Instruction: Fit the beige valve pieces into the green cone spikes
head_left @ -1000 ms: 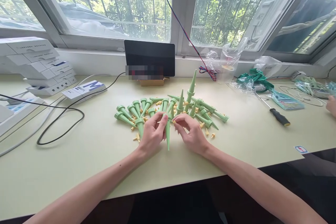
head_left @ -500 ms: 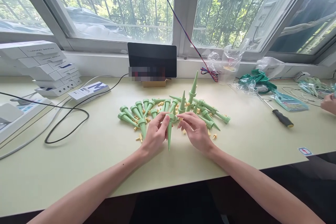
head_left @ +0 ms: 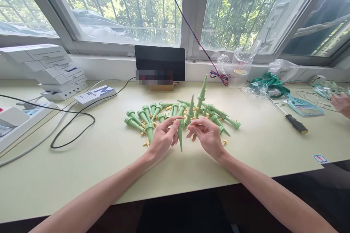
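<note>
My left hand (head_left: 164, 136) is closed around the capped end of a green plant watering spike (head_left: 180, 138), whose point tilts down toward me. A small hole shows in its side. Just to the right, my right hand (head_left: 205, 134) pinches a small yellow plastic valve, mostly covered by the fingertips, a little apart from the spike. Behind both hands lie several more green spikes (head_left: 149, 131), and a couple stand upright on their caps, including a tall one (head_left: 202, 89). Loose yellow valves (head_left: 224, 142) are scattered among and around them.
At the back stands a dark tablet screen (head_left: 160, 62). White boxes (head_left: 54, 69) are stacked at left, near a power strip (head_left: 19, 127) and a black cable (head_left: 93, 120). A screwdriver (head_left: 296, 123) and plastic bags (head_left: 269, 85) lie right. Another person's hand (head_left: 341, 103) is at far right.
The held spike has shifted slightly right and turned, so its side hole shows. My right hand has drawn its fingertips slightly away from the cap. The view has moved a little.
</note>
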The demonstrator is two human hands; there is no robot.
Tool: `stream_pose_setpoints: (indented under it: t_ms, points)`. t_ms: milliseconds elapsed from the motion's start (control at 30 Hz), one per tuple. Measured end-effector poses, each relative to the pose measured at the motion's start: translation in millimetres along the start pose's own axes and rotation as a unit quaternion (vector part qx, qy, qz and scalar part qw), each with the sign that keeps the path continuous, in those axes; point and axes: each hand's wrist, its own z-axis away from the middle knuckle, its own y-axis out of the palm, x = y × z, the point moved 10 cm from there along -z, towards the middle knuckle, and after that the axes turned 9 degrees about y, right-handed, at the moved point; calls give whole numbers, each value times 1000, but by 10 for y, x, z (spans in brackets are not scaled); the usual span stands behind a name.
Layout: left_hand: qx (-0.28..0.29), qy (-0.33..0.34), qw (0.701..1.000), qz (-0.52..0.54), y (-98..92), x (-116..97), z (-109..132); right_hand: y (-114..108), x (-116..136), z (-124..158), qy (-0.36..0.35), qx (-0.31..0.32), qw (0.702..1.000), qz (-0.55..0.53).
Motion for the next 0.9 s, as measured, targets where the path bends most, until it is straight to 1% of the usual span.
stream_pose_setpoints:
  t_ms: [233,700,900]
  points:
    - [-18,-10,1000,0,3,-37,8,-3,-31,16,13,-2,1000,27]
    - [-36,-22,999,-20,-52,31,21,20,31,27,-22,-2,996,81]
    - [-43,-23,999,-22,-72,54,14,29,41,31,-26,0,994,104]
